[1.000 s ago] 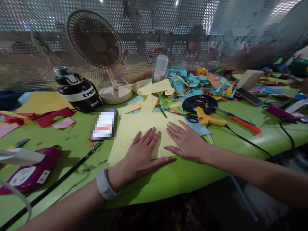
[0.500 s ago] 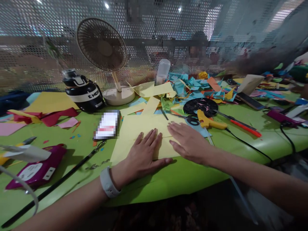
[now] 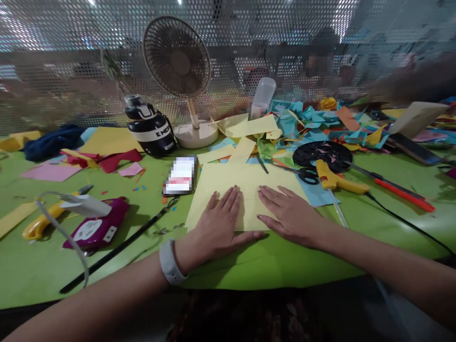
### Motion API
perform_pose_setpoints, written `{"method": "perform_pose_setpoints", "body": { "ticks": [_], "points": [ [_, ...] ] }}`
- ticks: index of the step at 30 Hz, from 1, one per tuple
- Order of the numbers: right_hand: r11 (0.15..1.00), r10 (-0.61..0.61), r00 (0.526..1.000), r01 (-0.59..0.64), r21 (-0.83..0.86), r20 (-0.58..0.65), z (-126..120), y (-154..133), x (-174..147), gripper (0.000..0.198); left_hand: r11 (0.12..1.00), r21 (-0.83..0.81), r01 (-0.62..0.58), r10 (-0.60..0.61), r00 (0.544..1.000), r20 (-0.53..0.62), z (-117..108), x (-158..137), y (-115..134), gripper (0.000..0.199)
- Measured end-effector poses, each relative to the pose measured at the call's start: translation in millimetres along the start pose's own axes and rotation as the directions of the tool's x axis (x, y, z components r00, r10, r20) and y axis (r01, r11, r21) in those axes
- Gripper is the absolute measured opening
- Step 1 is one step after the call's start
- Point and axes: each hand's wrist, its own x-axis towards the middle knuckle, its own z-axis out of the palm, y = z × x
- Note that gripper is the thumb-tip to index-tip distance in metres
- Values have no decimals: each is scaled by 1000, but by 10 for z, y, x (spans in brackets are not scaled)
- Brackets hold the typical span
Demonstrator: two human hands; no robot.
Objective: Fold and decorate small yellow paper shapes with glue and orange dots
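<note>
Two flat hands (image 3: pixel 249 223) on green table (image 3: pixel 356 223)

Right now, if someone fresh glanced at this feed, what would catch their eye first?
Both hands lie flat, side by side, on a pale yellow paper sheet at the near edge of the green table: the left hand and the right hand. Behind the sheet stands a beige desk fan, with a heap of blue and orange paper scraps to its right. A yellow glue gun lies just right of the sheet.

Head-worn camera, facing forward and down, close over green table (image 3: pixel 249 266)
</note>
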Motion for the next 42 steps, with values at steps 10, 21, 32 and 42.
{"method": "perform_pose_setpoints", "body": {
  "ticks": [10,21,32,42],
  "points": [
    [996,20,1000,-21,84,9,-8,35,-15,64,995,27,98,-99,995,30,-80,-239,-260,102],
    [969,231,962,-215,120,-147,-415,205,166,33,997,51,54,-55,998,17,-70,-280,-297,102],
    [562,79,712,-610,559,698,-271,19,1025,43,994,39,100,-103,992,69,-111,-259,-266,105],
    [575,212,607,-711,405,766,-507,526,464,48,995,34,93,-95,992,81,-124,-263,-266,106]
  ]
}}
